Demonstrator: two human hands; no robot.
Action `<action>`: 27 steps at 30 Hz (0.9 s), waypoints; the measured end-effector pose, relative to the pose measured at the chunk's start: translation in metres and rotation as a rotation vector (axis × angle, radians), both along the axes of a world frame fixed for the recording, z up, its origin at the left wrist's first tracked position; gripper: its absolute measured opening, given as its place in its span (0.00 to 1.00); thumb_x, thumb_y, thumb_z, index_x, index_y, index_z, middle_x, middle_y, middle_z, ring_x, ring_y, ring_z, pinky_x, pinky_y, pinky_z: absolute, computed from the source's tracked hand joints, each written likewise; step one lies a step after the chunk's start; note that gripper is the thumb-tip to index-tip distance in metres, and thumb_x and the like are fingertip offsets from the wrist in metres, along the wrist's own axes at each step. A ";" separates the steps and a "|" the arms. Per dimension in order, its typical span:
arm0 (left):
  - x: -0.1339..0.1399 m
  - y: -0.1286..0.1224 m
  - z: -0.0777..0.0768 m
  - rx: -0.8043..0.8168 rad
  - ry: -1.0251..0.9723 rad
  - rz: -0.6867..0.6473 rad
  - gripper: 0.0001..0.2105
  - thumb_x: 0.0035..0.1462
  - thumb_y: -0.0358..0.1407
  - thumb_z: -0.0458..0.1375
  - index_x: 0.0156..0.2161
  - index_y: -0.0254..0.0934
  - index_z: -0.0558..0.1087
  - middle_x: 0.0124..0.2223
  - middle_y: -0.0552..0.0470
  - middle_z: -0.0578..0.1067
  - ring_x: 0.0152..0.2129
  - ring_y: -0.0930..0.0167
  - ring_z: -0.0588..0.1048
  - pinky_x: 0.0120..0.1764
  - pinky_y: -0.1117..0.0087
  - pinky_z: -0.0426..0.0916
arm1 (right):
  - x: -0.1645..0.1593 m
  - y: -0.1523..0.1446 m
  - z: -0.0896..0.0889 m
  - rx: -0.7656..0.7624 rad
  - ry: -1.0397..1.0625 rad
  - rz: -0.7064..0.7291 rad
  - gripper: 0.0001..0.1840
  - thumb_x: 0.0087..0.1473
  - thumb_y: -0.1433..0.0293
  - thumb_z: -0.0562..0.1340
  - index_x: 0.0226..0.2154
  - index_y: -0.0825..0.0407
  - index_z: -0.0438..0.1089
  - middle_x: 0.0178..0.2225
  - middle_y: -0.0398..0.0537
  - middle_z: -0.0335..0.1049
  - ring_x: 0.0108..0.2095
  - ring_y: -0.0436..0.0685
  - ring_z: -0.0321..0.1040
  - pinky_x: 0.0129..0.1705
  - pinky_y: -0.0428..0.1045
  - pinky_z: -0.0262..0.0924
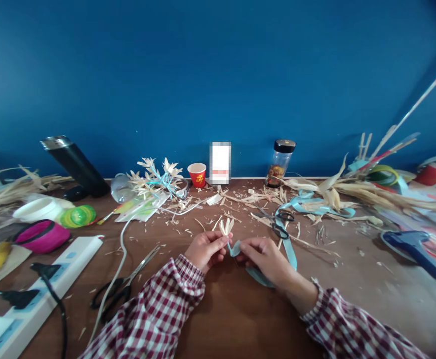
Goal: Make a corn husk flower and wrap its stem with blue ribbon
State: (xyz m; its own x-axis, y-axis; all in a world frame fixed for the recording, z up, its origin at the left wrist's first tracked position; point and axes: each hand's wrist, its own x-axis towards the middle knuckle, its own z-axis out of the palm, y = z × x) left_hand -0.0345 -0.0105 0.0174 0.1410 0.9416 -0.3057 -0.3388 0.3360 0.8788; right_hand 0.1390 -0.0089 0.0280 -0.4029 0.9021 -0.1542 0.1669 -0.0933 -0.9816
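Note:
Between the thumb and fingers of my left hand [208, 249] is a small corn husk flower [226, 228], its pale petals pointing up. My right hand [262, 257] pinches a light blue ribbon [234, 248] just to the right of the flower. One end of the ribbon reaches the flower's base; whether it is fixed there I cannot tell. The rest of the ribbon passes under my right hand and back toward small black-handled scissors [280, 230]. Larger black-handled scissors [128, 281] lie open-bladed to the left of my left forearm.
Finished husk flowers [161, 179] with blue stems lie at the back, beside a red paper cup [197, 175]. A glass jar [280, 163] stands behind. A blue glue gun [419, 254] is at right, a power strip [59, 279] at left. Husk scraps [240, 197] litter the table.

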 end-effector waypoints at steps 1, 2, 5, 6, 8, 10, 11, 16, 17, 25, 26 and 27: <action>0.000 0.000 0.000 0.017 -0.005 -0.009 0.13 0.41 0.39 0.65 0.31 0.31 0.75 0.28 0.52 0.75 0.15 0.83 0.63 0.17 0.82 0.59 | 0.000 0.000 -0.001 -0.003 0.004 -0.010 0.17 0.52 0.59 0.58 0.30 0.56 0.72 0.26 0.48 0.72 0.28 0.50 0.68 0.27 0.43 0.59; 0.000 0.001 0.000 0.035 0.001 -0.013 0.12 0.42 0.39 0.65 0.30 0.31 0.75 0.29 0.51 0.75 0.14 0.84 0.62 0.16 0.82 0.58 | -0.001 -0.001 -0.002 -0.006 0.005 -0.018 0.17 0.52 0.59 0.57 0.30 0.56 0.72 0.26 0.48 0.72 0.28 0.50 0.68 0.28 0.43 0.59; 0.002 0.001 -0.001 0.079 0.037 0.012 0.13 0.42 0.40 0.65 0.29 0.30 0.74 0.27 0.51 0.75 0.12 0.84 0.60 0.14 0.81 0.54 | -0.001 -0.002 -0.006 0.003 -0.011 -0.038 0.17 0.52 0.59 0.56 0.29 0.56 0.71 0.25 0.48 0.72 0.27 0.51 0.68 0.28 0.43 0.59; 0.002 0.001 -0.001 0.089 0.046 0.025 0.13 0.42 0.39 0.65 0.29 0.30 0.74 0.26 0.51 0.74 0.11 0.84 0.59 0.13 0.81 0.53 | 0.000 -0.002 -0.008 0.018 -0.016 -0.042 0.17 0.53 0.59 0.56 0.29 0.56 0.71 0.25 0.48 0.72 0.27 0.51 0.68 0.28 0.44 0.59; 0.004 0.001 -0.001 0.101 0.052 0.042 0.13 0.41 0.39 0.65 0.29 0.30 0.74 0.25 0.52 0.74 0.11 0.84 0.58 0.13 0.81 0.52 | 0.000 -0.003 -0.011 0.062 -0.025 -0.057 0.16 0.53 0.60 0.55 0.28 0.56 0.70 0.26 0.48 0.72 0.28 0.51 0.67 0.29 0.44 0.59; 0.006 0.000 0.000 0.099 0.061 0.044 0.13 0.41 0.39 0.65 0.28 0.30 0.74 0.24 0.52 0.74 0.11 0.84 0.58 0.13 0.81 0.52 | 0.001 -0.005 -0.012 0.118 -0.042 -0.082 0.15 0.54 0.61 0.55 0.28 0.55 0.69 0.26 0.47 0.71 0.28 0.51 0.67 0.30 0.44 0.59; 0.007 0.000 0.000 0.097 0.073 0.043 0.13 0.41 0.40 0.65 0.27 0.30 0.74 0.24 0.52 0.74 0.11 0.84 0.58 0.13 0.81 0.52 | 0.001 -0.006 -0.012 0.146 -0.058 -0.096 0.15 0.54 0.61 0.54 0.27 0.55 0.69 0.25 0.46 0.70 0.28 0.51 0.66 0.29 0.44 0.58; 0.008 0.000 0.001 0.115 0.180 0.033 0.13 0.42 0.41 0.64 0.25 0.30 0.74 0.23 0.52 0.73 0.11 0.83 0.58 0.13 0.80 0.53 | 0.001 -0.011 -0.008 0.258 -0.145 -0.104 0.15 0.54 0.63 0.54 0.24 0.54 0.67 0.20 0.41 0.62 0.23 0.48 0.57 0.24 0.43 0.51; 0.008 -0.001 0.001 0.119 0.194 0.032 0.13 0.42 0.42 0.64 0.26 0.30 0.74 0.23 0.52 0.73 0.11 0.83 0.59 0.13 0.80 0.54 | 0.001 -0.012 -0.007 0.267 -0.152 -0.098 0.14 0.54 0.63 0.54 0.24 0.54 0.67 0.20 0.40 0.62 0.22 0.48 0.56 0.24 0.43 0.51; 0.008 -0.001 -0.003 0.124 0.235 0.049 0.14 0.43 0.41 0.63 0.29 0.30 0.74 0.24 0.51 0.74 0.10 0.83 0.60 0.13 0.80 0.56 | -0.001 -0.019 -0.004 0.331 -0.215 -0.078 0.13 0.55 0.65 0.54 0.24 0.54 0.67 0.21 0.41 0.63 0.24 0.49 0.57 0.26 0.43 0.51; 0.008 -0.001 -0.004 0.128 0.240 0.050 0.13 0.43 0.41 0.63 0.29 0.30 0.74 0.24 0.51 0.74 0.10 0.83 0.61 0.13 0.80 0.56 | -0.001 -0.020 -0.003 0.343 -0.231 -0.076 0.13 0.54 0.66 0.54 0.24 0.54 0.66 0.21 0.41 0.63 0.23 0.49 0.57 0.26 0.43 0.51; 0.008 -0.001 -0.005 0.133 0.244 0.052 0.13 0.43 0.41 0.63 0.29 0.30 0.74 0.24 0.51 0.75 0.10 0.82 0.61 0.13 0.80 0.56 | -0.002 -0.021 -0.002 0.353 -0.244 -0.071 0.13 0.54 0.66 0.54 0.24 0.54 0.66 0.20 0.41 0.63 0.23 0.49 0.57 0.26 0.43 0.51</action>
